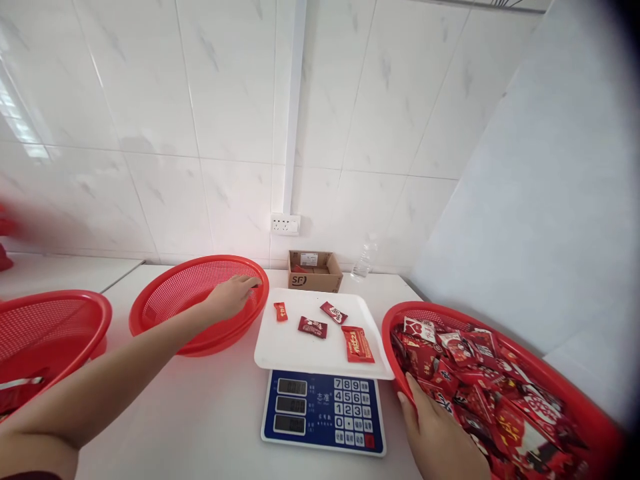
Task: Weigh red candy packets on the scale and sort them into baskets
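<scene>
My left hand (233, 298) reaches over a red mesh basket (170, 280), its fingers bent and closed at the rim on the right side. My right hand (443, 433) is at the near left rim of another red basket (395, 308), thumb and finger closed at that rim; its other fingers are hidden. Red candy packets (480, 400) fill this right basket. Between the hands is a digital scale (323, 413) with a white tray (295, 353) on top. Several wrapped pieces lie apart on the tray, including a larger red packet (357, 345) and a small orange-red one (281, 311).
A third red basket (90, 300) stands at the far left, partly cut off. Behind the scale are a small cardboard box (317, 281) and a clear plastic bottle (364, 260) against the tiled wall. A pale panel (515, 220) rises behind the right basket.
</scene>
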Motion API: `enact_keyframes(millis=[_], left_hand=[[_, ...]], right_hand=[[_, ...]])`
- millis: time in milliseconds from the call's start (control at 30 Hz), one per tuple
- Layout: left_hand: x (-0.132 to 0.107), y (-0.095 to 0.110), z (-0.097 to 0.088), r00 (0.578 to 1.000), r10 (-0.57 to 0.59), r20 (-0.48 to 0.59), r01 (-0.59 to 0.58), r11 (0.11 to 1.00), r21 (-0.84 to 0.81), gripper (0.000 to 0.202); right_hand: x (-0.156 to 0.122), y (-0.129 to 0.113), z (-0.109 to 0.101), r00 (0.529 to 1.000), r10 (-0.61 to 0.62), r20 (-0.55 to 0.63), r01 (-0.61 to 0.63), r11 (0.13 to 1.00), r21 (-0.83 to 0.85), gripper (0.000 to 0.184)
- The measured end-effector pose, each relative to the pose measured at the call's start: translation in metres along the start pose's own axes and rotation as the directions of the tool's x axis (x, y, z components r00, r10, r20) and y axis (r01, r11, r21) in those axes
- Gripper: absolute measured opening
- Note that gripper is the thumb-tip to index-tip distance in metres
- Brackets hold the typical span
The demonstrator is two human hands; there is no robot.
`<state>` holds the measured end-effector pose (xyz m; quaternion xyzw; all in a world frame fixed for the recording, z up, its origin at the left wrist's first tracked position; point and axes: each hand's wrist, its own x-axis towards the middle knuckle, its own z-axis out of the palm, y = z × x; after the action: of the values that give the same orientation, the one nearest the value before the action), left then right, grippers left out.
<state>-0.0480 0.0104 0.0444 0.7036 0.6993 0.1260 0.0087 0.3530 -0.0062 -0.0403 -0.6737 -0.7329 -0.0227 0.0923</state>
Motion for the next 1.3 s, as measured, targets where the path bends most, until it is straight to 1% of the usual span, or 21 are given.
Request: enact_keyframes(millis=[67,100,167,267,333,433,500,600,700,800,900,1000,1067,1133,1200,1300], left_hand=[[-0.007,-0.01,0.0,0.998,-0.043,0.055,0.042,0.999,0.023,0.044],[-0.01,-0.011,0.002,0.995,-0.05,0.082,0.047,0.998,0.031,0.048],[-0.012,-0.005,0.008,0.991,-0.024,0.134,0.019,0.999,0.035,0.056],[-0.007,0.019,0.021,0.971,0.09,0.221,-0.091,0.996,-0.007,0.066],[0.0,0.04,0.032,0.94,0.17,0.296,-0.16,0.985,-0.059,0.07],[0.017,0.069,0.051,0.888,0.238,0.393,-0.202,0.97,-0.133,0.081],[0.03,0.086,0.062,0.872,0.26,0.414,-0.209,0.964,-0.165,0.091],[0.052,0.111,0.074,0.867,0.282,0.411,-0.218,0.956,-0.195,0.101],[0.067,0.14,0.082,0.852,0.325,0.411,-0.255,0.943,-0.216,0.099],[0.068,0.167,0.091,0.832,0.41,0.373,-0.344,0.91,-0.233,0.091],[0.059,0.186,0.099,0.833,0.476,0.281,-0.421,0.876,-0.237,0.081],[0.055,0.192,0.105,0.857,0.473,0.203,-0.424,0.872,-0.244,0.068],[0.057,0.19,0.107,0.876,0.451,0.173,-0.4,0.878,-0.264,0.059],[0.062,0.187,0.105,0.897,0.416,0.148,-0.36,0.884,-0.299,0.05],[0.068,0.183,0.097,0.923,0.365,0.117,-0.309,0.888,-0.34,0.045],[0.079,0.173,0.078,0.956,0.283,0.076,-0.23,0.886,-0.403,0.044]], right_hand=[[0.0,0.001,0.002,1.0,-0.008,-0.016,0.008,1.0,0.004,0.059],[0.0,0.001,0.002,1.0,-0.015,-0.023,0.015,1.0,0.007,0.059],[0.0,0.001,0.001,0.999,-0.022,-0.037,0.023,1.0,0.012,0.058],[0.0,0.001,-0.001,0.999,-0.012,-0.046,0.013,1.0,0.011,0.057],[0.0,0.0,-0.002,0.999,-0.004,-0.035,0.004,1.0,0.002,0.057],[0.0,-0.002,-0.002,1.0,0.002,-0.01,-0.003,1.0,-0.028,0.056],[-0.001,-0.002,-0.002,1.0,0.007,-0.011,-0.007,0.999,-0.042,0.055],[-0.001,-0.002,-0.001,1.0,0.01,-0.017,-0.011,0.999,-0.047,0.055],[-0.001,-0.002,-0.001,1.0,0.005,-0.012,-0.006,0.999,-0.048,0.056],[-0.001,-0.003,-0.001,1.0,-0.004,-0.028,0.003,0.999,-0.052,0.054],[-0.001,-0.002,-0.001,0.999,-0.017,-0.033,0.015,0.999,-0.05,0.053],[-0.001,-0.001,-0.001,0.999,-0.029,-0.04,0.028,0.999,-0.033,0.053],[-0.001,0.0,0.0,0.998,-0.034,-0.051,0.033,0.999,-0.022,0.053],[-0.001,-0.001,0.0,0.998,-0.031,-0.052,0.03,0.999,-0.017,0.052],[-0.001,-0.001,0.0,0.999,-0.023,-0.045,0.022,1.0,-0.02,0.052],[-0.002,-0.002,-0.001,0.999,-0.023,-0.04,0.022,0.999,-0.032,0.051]])
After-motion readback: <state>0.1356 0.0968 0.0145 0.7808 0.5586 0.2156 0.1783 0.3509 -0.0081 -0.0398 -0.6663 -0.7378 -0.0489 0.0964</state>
